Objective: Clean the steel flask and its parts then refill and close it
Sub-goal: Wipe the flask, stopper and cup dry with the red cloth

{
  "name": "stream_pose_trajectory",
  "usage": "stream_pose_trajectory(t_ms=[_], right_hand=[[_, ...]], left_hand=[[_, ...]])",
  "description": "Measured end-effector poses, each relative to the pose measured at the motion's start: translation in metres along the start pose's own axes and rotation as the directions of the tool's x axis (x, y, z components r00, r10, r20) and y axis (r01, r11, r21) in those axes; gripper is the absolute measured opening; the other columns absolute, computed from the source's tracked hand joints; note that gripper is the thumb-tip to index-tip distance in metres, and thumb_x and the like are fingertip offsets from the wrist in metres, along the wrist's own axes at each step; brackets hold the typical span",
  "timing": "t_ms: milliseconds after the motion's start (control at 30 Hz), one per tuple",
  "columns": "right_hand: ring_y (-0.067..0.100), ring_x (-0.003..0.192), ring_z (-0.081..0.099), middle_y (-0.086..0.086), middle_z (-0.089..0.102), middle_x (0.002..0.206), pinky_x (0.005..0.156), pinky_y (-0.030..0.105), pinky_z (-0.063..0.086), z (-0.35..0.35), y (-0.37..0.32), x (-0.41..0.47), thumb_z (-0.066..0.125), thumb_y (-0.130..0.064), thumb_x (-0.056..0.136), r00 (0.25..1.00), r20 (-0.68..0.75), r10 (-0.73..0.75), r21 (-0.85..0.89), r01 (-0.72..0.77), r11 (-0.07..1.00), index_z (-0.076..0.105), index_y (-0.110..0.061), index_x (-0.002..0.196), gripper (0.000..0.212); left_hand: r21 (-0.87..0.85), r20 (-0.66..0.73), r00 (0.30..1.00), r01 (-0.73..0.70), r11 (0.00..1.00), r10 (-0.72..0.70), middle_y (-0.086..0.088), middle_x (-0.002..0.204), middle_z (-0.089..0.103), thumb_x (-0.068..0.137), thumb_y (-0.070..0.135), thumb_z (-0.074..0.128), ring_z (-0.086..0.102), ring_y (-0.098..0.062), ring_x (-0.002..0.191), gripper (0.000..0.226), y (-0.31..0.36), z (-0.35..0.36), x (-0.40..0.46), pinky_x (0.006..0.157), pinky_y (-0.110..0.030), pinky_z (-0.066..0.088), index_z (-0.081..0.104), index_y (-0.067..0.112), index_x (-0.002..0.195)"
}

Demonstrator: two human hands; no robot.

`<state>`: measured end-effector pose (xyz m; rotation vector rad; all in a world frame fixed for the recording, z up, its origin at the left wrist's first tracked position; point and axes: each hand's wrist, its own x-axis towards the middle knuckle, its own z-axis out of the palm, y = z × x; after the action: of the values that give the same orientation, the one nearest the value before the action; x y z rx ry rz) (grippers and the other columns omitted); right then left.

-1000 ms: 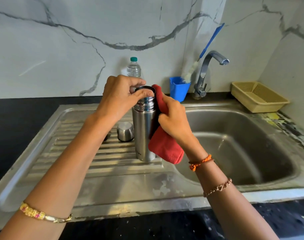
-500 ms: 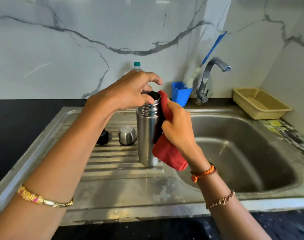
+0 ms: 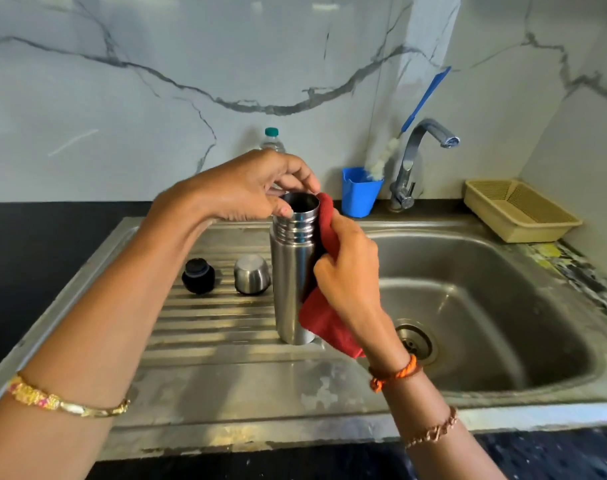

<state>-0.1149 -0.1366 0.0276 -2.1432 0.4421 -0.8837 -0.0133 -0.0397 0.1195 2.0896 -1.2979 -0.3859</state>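
A: We count one steel flask (image 3: 292, 271), upright on the sink's ribbed drainboard (image 3: 208, 317), open mouth up.

B: Our left hand (image 3: 246, 192) pinches its rim; our right hand (image 3: 350, 271) presses one red cloth (image 3: 324, 323) against its side, fingers curled.

A: Beside it, one steel cup (image 3: 252, 274), one black stopper (image 3: 198, 275).

Head view, forward and down, close over sink (image 3: 503, 400)
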Motion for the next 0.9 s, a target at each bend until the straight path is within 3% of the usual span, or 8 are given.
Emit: stream_pose_trajectory(t_ms=[67, 167, 300, 400, 533, 700, 800, 900], right_hand=[[0.03, 0.107, 0.054, 0.009, 0.055, 0.127, 0.081, 0.03, 0.044, 0.006, -0.005, -0.022, 0.031, -0.012, 0.072, 0.996, -0.054, -0.069, -0.07, 0.066, 0.995, 0.049, -0.005, 0.131, 0.062], [0.038, 0.108, 0.056, 0.017, 0.051, 0.133, 0.078, 0.042, 0.053, 0.011, -0.006, -0.035, 0.02, -0.02, 0.072, 0.976, -0.094, -0.198, -0.188, 0.178, 0.966, 0.047, 0.002, 0.132, 0.069], [0.023, 0.06, 0.042, 0.004, 0.051, 0.069, 0.053, 0.025, 0.032, -0.003, -0.004, 0.001, 0.037, 0.001, 0.071, 0.999, 0.028, -0.029, -0.076, 0.031, 0.997, 0.048, -0.011, 0.07, 0.017], [0.011, 0.049, 0.028, -0.008, 0.029, 0.048, 0.043, 0.017, 0.026, -0.007, -0.001, 0.02, 0.041, 0.011, 0.064, 0.991, 0.132, 0.031, 0.034, -0.036, 0.999, 0.031, -0.022, 0.054, 0.036], [0.006, 0.062, 0.045, -0.008, 0.051, 0.065, 0.055, 0.01, 0.03, -0.002, 0.001, -0.001, 0.039, 0.007, 0.061, 0.998, 0.058, 0.024, 0.07, -0.028, 0.997, 0.06, -0.013, 0.087, 0.039], [0.017, 0.108, 0.048, 0.004, 0.053, 0.129, 0.084, 0.012, 0.032, 0.005, 0.002, -0.018, 0.037, 0.007, 0.068, 0.994, -0.066, -0.092, 0.012, 0.093, 0.996, 0.046, -0.011, 0.136, 0.07], [0.016, 0.1, 0.048, 0.003, 0.051, 0.129, 0.076, 0.023, 0.038, 0.01, -0.001, -0.012, 0.03, -0.006, 0.066, 0.988, -0.059, -0.146, -0.064, 0.142, 0.988, 0.042, -0.01, 0.138, 0.073], [0.012, 0.075, 0.046, -0.006, 0.056, 0.094, 0.058, 0.016, 0.034, 0.002, -0.002, 0.007, 0.032, -0.01, 0.063, 0.984, 0.033, -0.174, -0.016, 0.175, 0.984, 0.055, -0.015, 0.12, 0.061]], left_hand=[[-0.016, 0.026, 1.0, -0.005, 1.0, 0.005, 0.002, 0.114, 0.063, 0.079, -0.018, 0.056, 0.053, 0.0, 0.113, 0.046, -0.002, -0.004, -0.001, 0.087, -0.015, 0.044, 0.058, 0.024, 0.098], [-0.027, 0.052, 0.999, -0.012, 1.0, 0.013, 0.005, 0.111, 0.064, 0.079, -0.02, 0.054, 0.053, 0.001, 0.114, 0.048, -0.003, -0.006, -0.001, 0.088, -0.02, 0.046, 0.058, 0.024, 0.097], [-0.059, 0.059, 0.998, -0.017, 0.998, 0.021, 0.007, 0.109, 0.065, 0.076, -0.023, 0.054, 0.057, 0.002, 0.108, 0.049, -0.005, -0.009, -0.002, 0.089, -0.016, 0.044, 0.058, 0.019, 0.101], [-0.054, 0.053, 0.999, -0.007, 0.998, 0.01, 0.004, 0.111, 0.065, 0.076, -0.024, 0.053, 0.058, 0.005, 0.106, 0.049, -0.003, -0.009, -0.005, 0.086, -0.009, 0.044, 0.058, 0.013, 0.107], [-0.082, -0.083, 0.996, 0.016, 0.997, -0.023, 0.011, 0.115, 0.059, 0.077, -0.011, 0.063, 0.053, 0.007, 0.107, 0.05, 0.0, -0.001, -0.015, 0.088, -0.002, 0.041, 0.057, 0.019, 0.115], [0.001, -0.385, 0.911, 0.158, 0.987, -0.145, 0.001, 0.104, 0.067, 0.07, 0.024, 0.078, 0.06, -0.007, 0.096, 0.046, -0.002, 0.023, -0.015, 0.086, -0.017, 0.045, 0.064, 0.016, 0.113], [-0.034, -0.307, 0.942, 0.132, 0.991, -0.135, -0.006, 0.112, 0.067, 0.077, 0.018, 0.073, 0.06, -0.011, 0.106, 0.04, -0.003, 0.024, -0.012, 0.092, -0.022, 0.044, 0.061, 0.02, 0.114], [-0.04, -0.197, 0.975, 0.095, 0.995, -0.101, -0.007, 0.115, 0.066, 0.086, 0.011, 0.063, 0.06, -0.013, 0.107, 0.036, -0.003, 0.02, -0.013, 0.087, -0.02, 0.046, 0.051, 0.023, 0.117]])
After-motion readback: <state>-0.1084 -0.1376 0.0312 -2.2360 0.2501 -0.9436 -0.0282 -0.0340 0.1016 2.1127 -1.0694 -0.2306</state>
